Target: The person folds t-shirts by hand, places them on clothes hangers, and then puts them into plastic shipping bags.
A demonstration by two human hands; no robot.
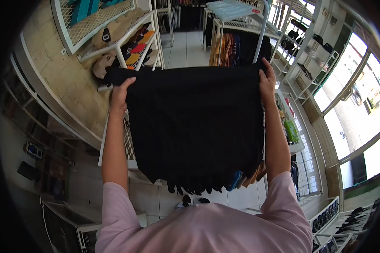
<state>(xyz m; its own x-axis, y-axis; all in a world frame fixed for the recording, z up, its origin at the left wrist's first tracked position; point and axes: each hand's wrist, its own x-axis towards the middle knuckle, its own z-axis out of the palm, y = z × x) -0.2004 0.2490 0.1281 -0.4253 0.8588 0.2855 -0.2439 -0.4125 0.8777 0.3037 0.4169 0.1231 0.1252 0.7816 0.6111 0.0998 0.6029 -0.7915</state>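
Spread out in front of me at arm's length is a plain black garment (196,122), wide like a T-shirt. My left hand (120,93) is closed on its upper left corner, thumb on the near side, and a flap of the cloth sticks out past the hand. The upper right corner is pinched in my right hand (267,82), thumb toward me and fingers behind the cloth. Between the hands the top edge runs nearly straight, while the lower part hangs in loose folds. Much of a white mesh rack (130,143) is hidden behind the garment.
Pale blue hangers (230,10) rest atop a rack with hanging shirts (229,48) beyond the cloth. Caps (137,57) fill a shelf at far left. A glass display case (46,147) stands at left, and windows (350,118) line the right. More clothes hang below the garment.
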